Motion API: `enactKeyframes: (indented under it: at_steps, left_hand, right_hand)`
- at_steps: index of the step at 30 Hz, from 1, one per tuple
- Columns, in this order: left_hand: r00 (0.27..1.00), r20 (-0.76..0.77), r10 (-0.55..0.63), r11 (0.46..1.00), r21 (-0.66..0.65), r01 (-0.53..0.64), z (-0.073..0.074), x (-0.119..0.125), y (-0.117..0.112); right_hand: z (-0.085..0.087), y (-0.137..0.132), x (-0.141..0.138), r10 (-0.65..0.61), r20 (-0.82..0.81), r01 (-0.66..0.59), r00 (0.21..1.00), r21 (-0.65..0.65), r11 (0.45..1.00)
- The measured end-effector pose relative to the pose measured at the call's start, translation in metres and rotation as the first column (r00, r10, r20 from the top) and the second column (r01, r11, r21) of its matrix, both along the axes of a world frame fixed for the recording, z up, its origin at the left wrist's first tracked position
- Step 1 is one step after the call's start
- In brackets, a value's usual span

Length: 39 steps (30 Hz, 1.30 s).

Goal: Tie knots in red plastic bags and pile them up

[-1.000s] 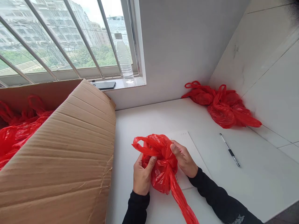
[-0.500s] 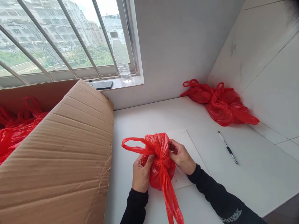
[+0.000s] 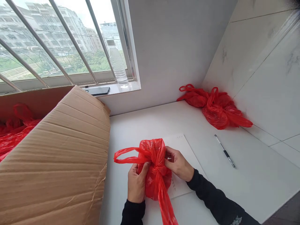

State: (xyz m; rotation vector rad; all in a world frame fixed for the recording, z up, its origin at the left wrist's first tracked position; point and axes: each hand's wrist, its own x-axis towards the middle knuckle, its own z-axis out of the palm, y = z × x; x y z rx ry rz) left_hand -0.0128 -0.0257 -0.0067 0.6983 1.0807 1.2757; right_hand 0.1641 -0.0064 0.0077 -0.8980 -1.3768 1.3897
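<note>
A knotted red plastic bag (image 3: 154, 170) is held between my two hands over the white table. One handle loop sticks out to the left, and the other end trails down toward me. My left hand (image 3: 137, 181) grips the bag's left side, thumb on top. On the right side, my right hand (image 3: 179, 162) pinches the plastic with thumb and fingers. Beneath the bag lies a white sheet of paper (image 3: 185, 156) with small handwritten marks, partly covered. What the bag contains is hidden.
A cardboard box (image 3: 70, 150) with more red bags (image 3: 16, 134) inside stands at left. Tied red bags (image 3: 217, 109) lie in the far right corner. A pen (image 3: 225, 151) rests on the table (image 3: 253, 168). A water bottle (image 3: 118, 67) and a phone (image 3: 98, 91) sit on the windowsill.
The view has shifted slightly, so most things appear a little lower and further left. Both hands keep their hold on the red bag, which shows little other change.
</note>
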Motion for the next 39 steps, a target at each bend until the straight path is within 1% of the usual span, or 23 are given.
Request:
enactKeyframes:
  at_steps: [3, 6, 9, 11, 13, 15, 17, 18, 22, 25, 27, 29, 31, 33, 36, 39]
  left_hand:
    - [0.999, -0.028, -0.022, 0.999, 0.048, 0.023, 0.004, 0.004, -0.001]
    - [0.997, -0.033, -0.070, 0.993, 0.097, 0.073, 0.010, 0.007, -0.003]
    - [0.993, -0.044, -0.112, 0.991, 0.073, 0.115, 0.013, 0.008, -0.005]
    - [0.994, -0.019, -0.108, 0.992, 0.056, 0.109, 0.012, 0.007, -0.005]
    - [0.996, 0.029, -0.084, 0.994, 0.069, 0.081, 0.009, 0.005, -0.004]
    - [0.996, 0.055, -0.071, 0.994, 0.090, 0.066, 0.007, 0.003, -0.002]
    - [0.997, 0.047, -0.060, 0.993, 0.102, 0.055, 0.004, 0.003, -0.002]
    - [0.998, 0.037, -0.058, 0.994, 0.098, 0.054, 0.003, 0.003, -0.002]
    - [0.994, 0.054, -0.091, 0.994, 0.066, 0.087, 0.006, 0.005, -0.004]
    - [0.984, 0.078, -0.158, 0.985, 0.089, 0.151, 0.012, 0.008, -0.007]
    - [0.976, 0.065, -0.208, 0.973, 0.110, 0.201, 0.015, 0.009, -0.008]
    - [0.974, 0.039, -0.224, 0.970, 0.109, 0.219, 0.016, 0.010, -0.007]
    - [0.979, 0.027, -0.200, 0.976, 0.089, 0.197, 0.015, 0.010, -0.007]
    - [0.985, 0.067, -0.159, 0.986, 0.063, 0.155, 0.014, 0.010, -0.006]
    - [0.973, 0.219, -0.072, 0.997, -0.013, 0.077, 0.015, 0.007, -0.004]
    - [0.942, 0.332, 0.040, 0.997, -0.081, -0.014, 0.020, 0.002, -0.002]
  right_hand:
    - [0.000, 0.001, 0.000, -0.032, -0.056, 0.033, 0.998, 0.021, 0.999]
    - [0.000, 0.001, 0.002, -0.050, -0.098, 0.052, 0.994, 0.015, 0.999]
    - [0.001, 0.000, 0.003, -0.060, -0.098, 0.061, 0.993, 0.008, 0.998]
    - [0.002, 0.000, 0.003, -0.065, -0.083, 0.066, 0.994, 0.018, 0.998]
    - [0.004, -0.001, 0.003, -0.041, -0.084, 0.044, 0.996, 0.038, 0.998]
    - [0.005, -0.002, 0.003, 0.016, -0.098, -0.010, 0.995, 0.055, 0.998]
    - [0.005, -0.002, 0.002, 0.059, -0.108, -0.053, 0.992, 0.053, 0.997]
    - [0.005, -0.002, 0.001, 0.059, -0.111, -0.055, 0.992, 0.046, 0.997]
    - [0.005, -0.002, 0.001, -0.021, -0.154, 0.023, 0.988, 0.012, 1.000]
    - [0.004, -0.001, 0.003, -0.070, -0.195, 0.068, 0.978, -0.013, 0.998]
    - [0.003, 0.000, 0.004, -0.091, -0.208, 0.087, 0.974, -0.028, 0.996]
    - [0.003, 0.000, 0.005, -0.100, -0.212, 0.094, 0.972, -0.038, 0.995]
    - [0.003, 0.000, 0.005, -0.087, -0.214, 0.081, 0.973, -0.035, 0.996]
    - [0.005, 0.000, 0.005, -0.051, -0.214, 0.048, 0.975, -0.023, 0.999]
    - [0.009, -0.002, 0.005, 0.010, -0.200, -0.016, 0.980, -0.031, 0.999]
    - [0.011, -0.004, 0.003, 0.078, -0.137, -0.084, 0.987, -0.043, 0.996]
